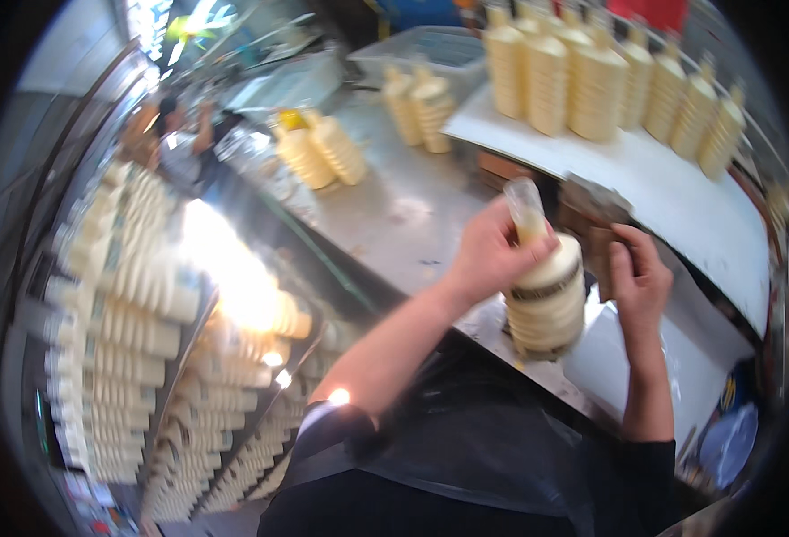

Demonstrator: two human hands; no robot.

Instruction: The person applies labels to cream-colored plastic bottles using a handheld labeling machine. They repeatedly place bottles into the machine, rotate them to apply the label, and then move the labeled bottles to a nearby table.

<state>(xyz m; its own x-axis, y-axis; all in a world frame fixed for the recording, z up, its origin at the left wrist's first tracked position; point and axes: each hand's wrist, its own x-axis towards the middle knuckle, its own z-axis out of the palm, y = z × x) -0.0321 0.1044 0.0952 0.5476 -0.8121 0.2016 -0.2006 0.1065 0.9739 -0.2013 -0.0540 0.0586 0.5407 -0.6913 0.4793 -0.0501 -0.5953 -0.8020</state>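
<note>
My left hand point(491, 255) is closed around the neck of a ribbed, cream-coloured bottle point(546, 309). The bottle has a clear neck and a dark band around its shoulder, and it leans slightly. To its right, my right hand point(642, 279) is closed on a brown, cloth-like piece point(601, 259), its exact kind blurred. This piece is held close beside the bottle, and I cannot tell whether they touch. Just beyond it lies a grey-brown, crumpled lump point(591, 204).
Similar bottles point(546, 85) stand on a raised white board point(681, 192) at the far right. More bottles point(318, 152) stand on the metal table point(367, 215). Shelves at left hold rows of bottles point(126, 340). Clear plastic bins point(430, 49) sit behind; another person point(179, 152) is farther off.
</note>
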